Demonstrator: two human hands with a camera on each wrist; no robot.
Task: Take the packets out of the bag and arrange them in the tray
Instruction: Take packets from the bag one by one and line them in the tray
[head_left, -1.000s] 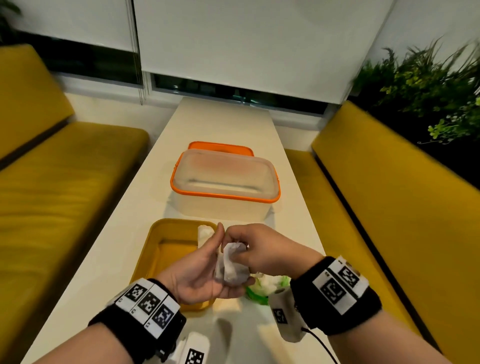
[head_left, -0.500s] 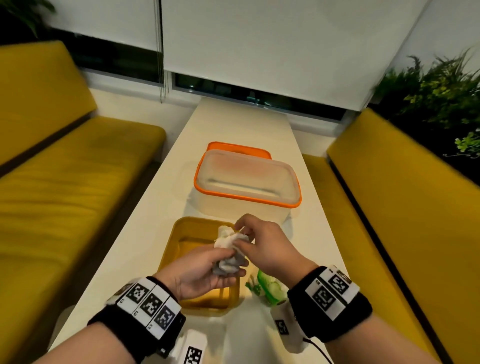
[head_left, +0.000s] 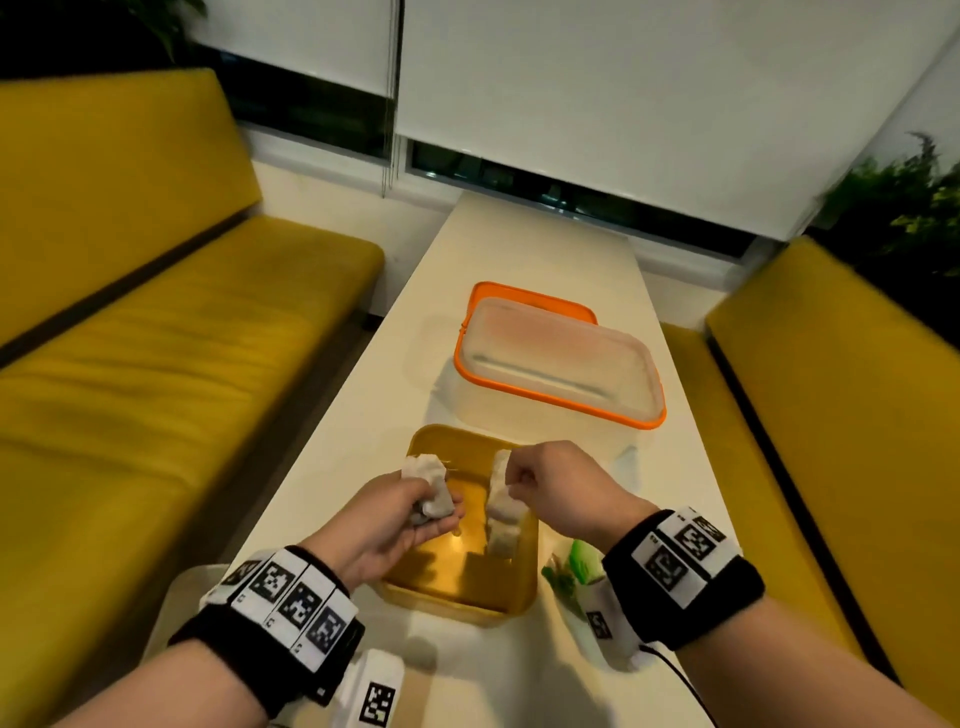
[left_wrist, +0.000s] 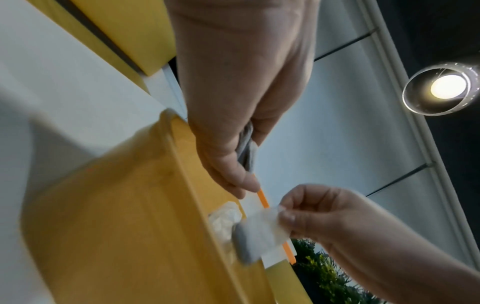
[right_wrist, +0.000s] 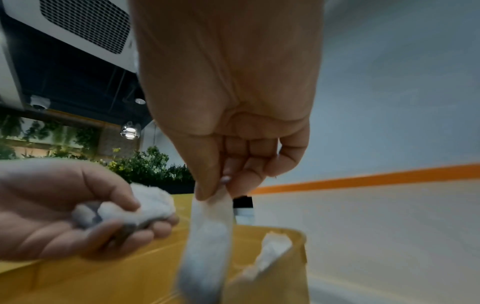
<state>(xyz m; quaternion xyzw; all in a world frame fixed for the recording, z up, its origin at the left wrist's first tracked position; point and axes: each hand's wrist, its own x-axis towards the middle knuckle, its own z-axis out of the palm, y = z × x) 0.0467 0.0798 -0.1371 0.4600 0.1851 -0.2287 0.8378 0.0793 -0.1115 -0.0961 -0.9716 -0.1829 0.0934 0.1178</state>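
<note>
My left hand (head_left: 434, 514) is palm-up over the left part of the yellow tray (head_left: 457, 603) and holds a small bunch of white packets (head_left: 428, 483), thumb curled over them. To its right, my right hand (head_left: 511, 472) pinches the top of one white packet (head_left: 501, 514) that hangs down into the tray. The right wrist view shows that pinch (right_wrist: 221, 185), the hanging packet (right_wrist: 207, 246) and another packet (right_wrist: 270, 253) leaning in the tray's corner. The green bag (head_left: 576, 564) lies on the table just right of the tray, partly hidden by my right wrist.
A clear box with an orange rim (head_left: 561, 364) stands behind the tray, its orange lid beneath it. The narrow white table (head_left: 519, 260) runs between two yellow benches (head_left: 156, 364). Plants (head_left: 909, 218) are at the far right.
Both hands were together on one bundle of packets. They have drawn apart: the right hand has pulled one packet off to the right, the left keeps the others.
</note>
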